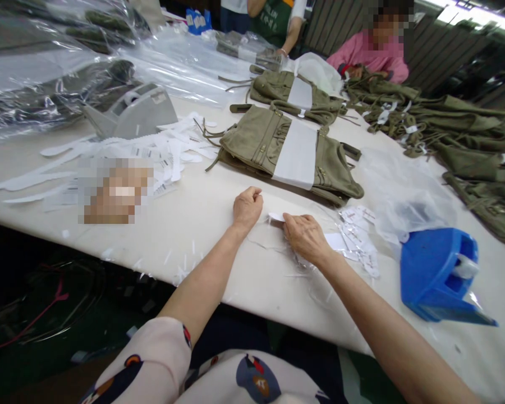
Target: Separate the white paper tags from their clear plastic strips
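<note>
My right hand (306, 237) pinches a small white tag (275, 216) just above the table. Close by on the left, my left hand (248, 210) is closed with its fingertips together; whatever it may hold is too small to make out. Thin strings (263, 245) lie on the table below the two hands. To the right of my right hand is a loose pile of white printed tags (364, 238), partly hidden behind that hand. Beyond both hands lies a folded olive-green garment (252, 137) with a white paper band (297, 154) around it.
A blue tape dispenser (431, 275) stands at right, a grey one (137, 112) at left beside paper strips (168, 154). Olive garments (446, 120) are heaped at far right. Plastic-wrapped bundles (54, 92) lie at left. Two people work across the table (202, 224).
</note>
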`<state>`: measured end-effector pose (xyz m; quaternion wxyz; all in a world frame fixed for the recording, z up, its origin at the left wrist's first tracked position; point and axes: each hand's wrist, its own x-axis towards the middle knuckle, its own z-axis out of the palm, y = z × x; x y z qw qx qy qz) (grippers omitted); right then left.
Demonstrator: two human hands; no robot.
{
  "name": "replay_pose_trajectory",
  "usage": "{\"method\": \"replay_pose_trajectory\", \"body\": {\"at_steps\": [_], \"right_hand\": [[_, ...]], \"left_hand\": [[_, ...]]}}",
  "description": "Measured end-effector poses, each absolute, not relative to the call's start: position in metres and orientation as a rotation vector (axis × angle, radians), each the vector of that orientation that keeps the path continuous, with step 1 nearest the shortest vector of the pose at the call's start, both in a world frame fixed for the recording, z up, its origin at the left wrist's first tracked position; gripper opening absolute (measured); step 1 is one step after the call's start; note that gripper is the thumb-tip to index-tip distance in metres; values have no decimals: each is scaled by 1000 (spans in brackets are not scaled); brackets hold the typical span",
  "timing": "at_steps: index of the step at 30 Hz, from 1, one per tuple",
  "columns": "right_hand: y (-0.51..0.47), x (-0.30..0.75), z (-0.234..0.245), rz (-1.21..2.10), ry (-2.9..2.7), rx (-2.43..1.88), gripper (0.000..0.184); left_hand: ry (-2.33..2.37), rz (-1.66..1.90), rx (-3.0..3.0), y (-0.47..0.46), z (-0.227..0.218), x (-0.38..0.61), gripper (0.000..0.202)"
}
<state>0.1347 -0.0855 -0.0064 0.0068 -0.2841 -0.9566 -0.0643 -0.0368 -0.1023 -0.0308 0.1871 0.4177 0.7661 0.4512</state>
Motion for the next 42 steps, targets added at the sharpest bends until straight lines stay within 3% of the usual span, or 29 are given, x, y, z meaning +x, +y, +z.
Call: {"method": "replay_pose_trajectory", "body": {"at_steps": [5,10,16,30,38,42], "right_hand": [[-66,167,7,-391,-2808,-923,31],[-60,229,27,-685,-2534,-1359,31],[-111,198,12,-250,-2742,-1223,31],[-133,169,12,-139,-2849,-1368,18],[-100,220,24,-634,-2460,-1384,27],[-97,235,28,-646,-2483,-1435,31]], "left_hand": [[2148,1273,1153,-103,-29,-37,25],[2163,1250,1158,-101,-30,-37,26],[2184,1257,1197,-99,-35,-37,25],[2196,1224,1216,-99,-32,-36,26],[2170,1231,1197,-102,-29,-35,27],[2185,1221,1191,-101,-29,-34,27]]}}
